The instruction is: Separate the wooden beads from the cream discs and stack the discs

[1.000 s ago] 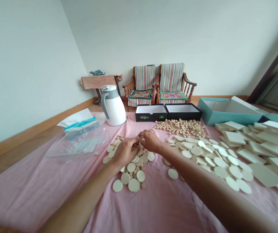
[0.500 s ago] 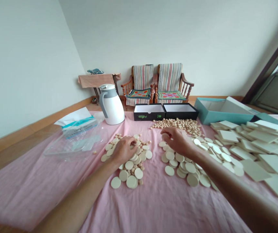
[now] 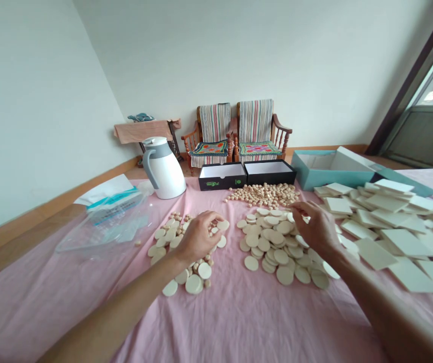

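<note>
My left hand is closed in a pinch on a pale round wooden disc, at the right side of a pile of mixed discs and small wooden beads. My right hand hovers over the right part of a larger heap of wooden discs, its fingers curled together. Whether a disc is between its fingertips is hard to make out. Behind that heap lies a spread of small wooden beads.
Square wooden tiles lie heaped on the right, before a teal box. Two black boxes stand at the back. On the left are a white jug and clear plastic packaging, all on a pink cloth.
My right hand has moved right, from the left end of the disc heap to its right part. My left hand has lifted a disc at its fingertips. The view has turned slightly right.
</note>
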`<state>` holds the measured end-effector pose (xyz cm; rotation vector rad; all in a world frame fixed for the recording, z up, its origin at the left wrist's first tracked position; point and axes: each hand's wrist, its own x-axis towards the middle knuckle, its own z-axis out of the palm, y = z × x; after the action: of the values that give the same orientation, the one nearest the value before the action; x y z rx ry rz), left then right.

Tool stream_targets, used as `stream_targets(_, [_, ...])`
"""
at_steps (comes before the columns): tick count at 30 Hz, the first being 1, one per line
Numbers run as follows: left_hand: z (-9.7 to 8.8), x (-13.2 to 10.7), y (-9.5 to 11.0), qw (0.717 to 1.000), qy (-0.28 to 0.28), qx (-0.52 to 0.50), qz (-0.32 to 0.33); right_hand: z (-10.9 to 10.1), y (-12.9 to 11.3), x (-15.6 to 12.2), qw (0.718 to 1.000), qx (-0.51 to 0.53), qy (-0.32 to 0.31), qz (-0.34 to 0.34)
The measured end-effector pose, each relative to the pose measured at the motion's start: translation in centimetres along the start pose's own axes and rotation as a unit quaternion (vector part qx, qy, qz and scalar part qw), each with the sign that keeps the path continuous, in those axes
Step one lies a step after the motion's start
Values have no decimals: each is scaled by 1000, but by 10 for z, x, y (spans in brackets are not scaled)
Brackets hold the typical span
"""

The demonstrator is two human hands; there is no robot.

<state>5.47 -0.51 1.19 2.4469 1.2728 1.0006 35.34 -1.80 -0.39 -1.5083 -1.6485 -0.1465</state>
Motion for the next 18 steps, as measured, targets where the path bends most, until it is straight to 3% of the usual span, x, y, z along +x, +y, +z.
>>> stream_targets(4, [21, 12, 40, 995, -28, -36, 86, 9, 3, -7, 998, -13, -29, -53])
stream_targets(7, [28, 24, 41, 992, -19, -20, 127, 11, -1, -10, 997, -12, -41, -71])
stream_targets(10, [21, 36, 11, 995, -19, 59, 76, 10, -2, -9, 998, -1, -27, -62])
stream_targets(14, [4, 47, -49, 973, -88, 197, -78, 9, -1, -8, 998, -5, -23, -65])
stream_targets(18, [-6, 51, -83, 962, -132, 207, -117, 9, -2, -8, 997, -4, -31, -71])
